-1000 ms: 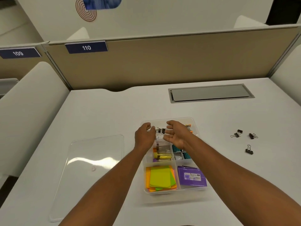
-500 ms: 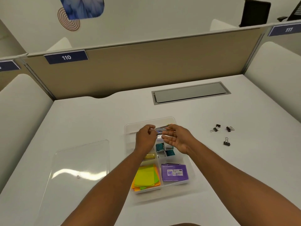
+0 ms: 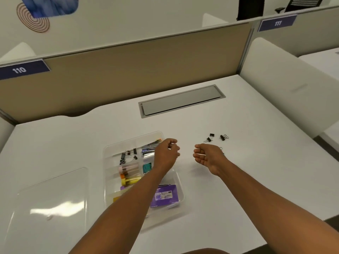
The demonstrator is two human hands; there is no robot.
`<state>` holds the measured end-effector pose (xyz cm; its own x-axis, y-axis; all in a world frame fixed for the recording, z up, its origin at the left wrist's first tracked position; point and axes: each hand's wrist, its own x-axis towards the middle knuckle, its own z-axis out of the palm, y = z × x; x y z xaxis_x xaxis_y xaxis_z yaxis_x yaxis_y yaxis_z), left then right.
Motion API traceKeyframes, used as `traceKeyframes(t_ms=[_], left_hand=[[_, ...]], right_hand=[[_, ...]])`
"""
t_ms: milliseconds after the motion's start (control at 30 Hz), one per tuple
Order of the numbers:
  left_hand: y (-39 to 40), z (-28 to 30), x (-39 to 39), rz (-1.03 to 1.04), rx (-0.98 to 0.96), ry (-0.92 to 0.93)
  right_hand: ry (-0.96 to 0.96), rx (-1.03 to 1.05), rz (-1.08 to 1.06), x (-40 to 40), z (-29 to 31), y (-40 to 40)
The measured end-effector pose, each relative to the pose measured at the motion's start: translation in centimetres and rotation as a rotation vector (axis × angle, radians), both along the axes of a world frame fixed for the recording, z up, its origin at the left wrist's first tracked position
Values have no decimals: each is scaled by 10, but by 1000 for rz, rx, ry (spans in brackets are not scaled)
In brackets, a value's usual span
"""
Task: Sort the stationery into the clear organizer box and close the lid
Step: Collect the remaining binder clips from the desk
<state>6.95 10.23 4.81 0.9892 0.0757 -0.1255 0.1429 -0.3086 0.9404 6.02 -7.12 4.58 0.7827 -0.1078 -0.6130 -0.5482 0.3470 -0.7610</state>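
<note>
The clear organizer box [image 3: 105,162] sits mid-table with its lid [image 3: 49,198] lying flat to its left. Inside are black binder clips [image 3: 126,155], coloured tubes [image 3: 129,174], a teal item [image 3: 146,167] and a purple packet [image 3: 166,196]. My left hand [image 3: 166,154] hovers over the box's right rim, its fingers loosely curled and holding nothing I can see. My right hand [image 3: 207,156] is right of the box, palm up and fingers relaxed, empty. Loose binder clips [image 3: 211,138] lie on the table just beyond it; one is partly hidden by the hand.
A grey cable hatch [image 3: 181,100] is set into the white desk behind the box. A beige divider panel [image 3: 128,70] closes the back and a white side panel [image 3: 284,85] the right.
Both hands have left the box's back compartments and moved right, the right hand furthest, toward the loose clips. The view has swung right too.
</note>
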Motion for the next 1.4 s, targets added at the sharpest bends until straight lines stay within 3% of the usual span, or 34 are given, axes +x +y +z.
traceKeyframes(t_ms=[300, 500, 800, 900, 1033, 1133, 1267, 1400], left_hand=[[-60, -7, 15, -72, -10, 18], [-88, -18, 24, -84, 10, 49], [-115, -32, 33, -103, 93, 72], [-119, -39, 39, -90, 170, 64], [-129, -43, 47, -76, 269, 39], [-137, -46, 53, -100, 313, 61], [-146, -54, 60, -113, 388, 85], [-152, -63, 64, -99, 469, 61]], right_hand=[[-37, -585, -4, -1, -28, -73], [-44, -902, 254, 10, -44, -103], [-206, -1312, 631, 23, -53, -101], [-183, -1166, 588, 29, -53, -106], [11, -320, 235, 40, -39, -120], [92, 77, 94, 41, -28, -134], [91, 181, 129, 41, -25, -145], [71, -22, 193, 45, -29, -147]])
